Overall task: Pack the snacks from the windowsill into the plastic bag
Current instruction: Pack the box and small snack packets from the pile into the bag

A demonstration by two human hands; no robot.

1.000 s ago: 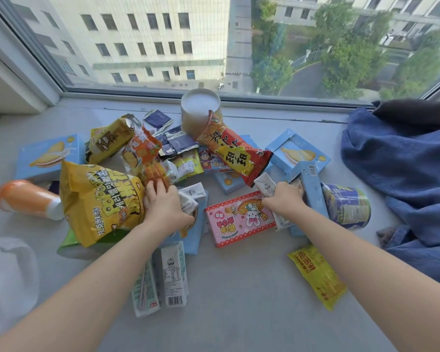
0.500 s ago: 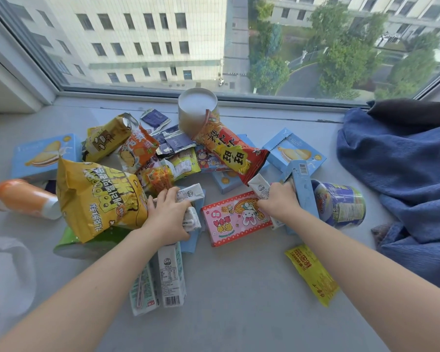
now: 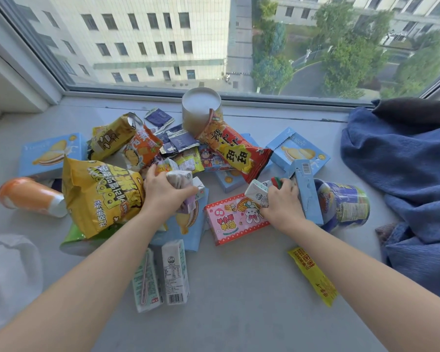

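Snacks lie heaped on the grey windowsill (image 3: 239, 313). My left hand (image 3: 163, 193) grips a small milk carton (image 3: 186, 185) together with a little packet, just right of the big yellow popcorn bag (image 3: 99, 196). My right hand (image 3: 282, 207) grips another small white carton (image 3: 257, 194) and a red-and-green packet (image 3: 277, 181), above the pink rabbit box (image 3: 233, 219). Two more milk cartons (image 3: 174, 271) lie near me. The white plastic bag (image 3: 8, 278) sits at the lower left.
A red snack bag (image 3: 236, 148) leans on a white tub (image 3: 201, 107) by the window. Blue biscuit boxes (image 3: 297, 151), an orange cup (image 3: 28, 195), a blue noodle cup (image 3: 343, 204) and a yellow bar (image 3: 313, 275) lie around. A blue cloth (image 3: 404, 179) covers the right side.
Both hands have closed round small cartons and lifted them slightly from the pile; my right hand now also holds a red-and-green packet.
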